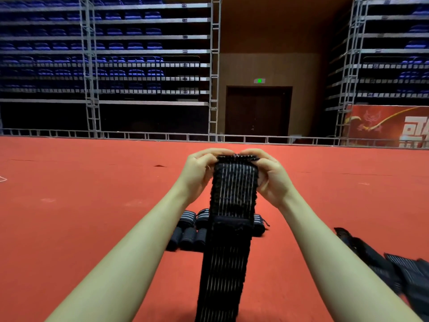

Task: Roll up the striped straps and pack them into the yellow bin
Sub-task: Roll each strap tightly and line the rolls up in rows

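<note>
A long black strap with thin white stripes [232,196] hangs down the middle of the view, its lower end running out of frame at the bottom. My left hand [199,170] pinches its top left corner and my right hand [271,175] pinches its top right corner, both held up in front of me above the floor. Behind the hanging strap several rolled striped straps [188,228] lie side by side on the red floor. Loose unrolled straps [399,270] lie in a heap at the lower right. No yellow bin is in view.
Red carpet floor [92,205] stretches all around. A low metal railing [139,135] runs across the far edge, with tiers of blue seats [116,43] behind it, a dark door [258,110] and a red banner [383,126] at the right.
</note>
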A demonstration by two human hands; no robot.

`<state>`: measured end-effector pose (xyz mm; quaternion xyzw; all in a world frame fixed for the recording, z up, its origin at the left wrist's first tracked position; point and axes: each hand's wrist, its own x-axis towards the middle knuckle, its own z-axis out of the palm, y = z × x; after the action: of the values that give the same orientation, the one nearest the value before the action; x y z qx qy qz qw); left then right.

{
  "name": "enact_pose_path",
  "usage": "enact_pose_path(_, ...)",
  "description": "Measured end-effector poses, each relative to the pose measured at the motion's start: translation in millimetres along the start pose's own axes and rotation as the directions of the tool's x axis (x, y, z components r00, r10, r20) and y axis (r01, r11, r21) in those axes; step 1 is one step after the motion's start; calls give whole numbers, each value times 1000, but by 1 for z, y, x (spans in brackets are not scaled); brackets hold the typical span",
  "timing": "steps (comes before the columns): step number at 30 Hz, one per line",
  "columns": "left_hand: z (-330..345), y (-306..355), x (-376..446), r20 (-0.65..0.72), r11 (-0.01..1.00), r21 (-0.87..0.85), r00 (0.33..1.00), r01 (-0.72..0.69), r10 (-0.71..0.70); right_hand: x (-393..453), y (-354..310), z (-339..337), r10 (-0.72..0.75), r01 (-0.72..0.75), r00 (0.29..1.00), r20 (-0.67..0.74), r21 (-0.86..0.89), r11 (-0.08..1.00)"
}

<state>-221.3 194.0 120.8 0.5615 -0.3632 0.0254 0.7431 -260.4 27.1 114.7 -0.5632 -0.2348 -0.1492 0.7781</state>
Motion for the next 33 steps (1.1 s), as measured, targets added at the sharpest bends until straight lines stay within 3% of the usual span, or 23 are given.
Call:
enact_pose_path(4,-5,-25,-8,-44,999,15,998,37,-36,-6,22,-10,45,-44,999,21,-22,999)
enact_pose_path(6,-7,-42,-9,-59,997,49,997,56,-53,-6,35,-17,43,-45,999,-26,-101,994)
enact_pose_path(10,-13,-68,-9,-102,990,47,987,133,-128,-6,56,-31,110,-116,988,-111,-48,992)
enact_pose_path(15,-17,-88,-12,-175,952,215,967,219,-183,-11,81,-45,199,-217,968,-153,-107,970)
enact_pose_path(27,-32,-167,-49,-177,903,23,891,429,-419,-40,156,-77,388,-402,902,-188,-41,915)
enact_pose_path(33,-28,-196,-61,-161,880,70,876,470,-455,-57,174,-89,400,-410,898,-182,-20,912)
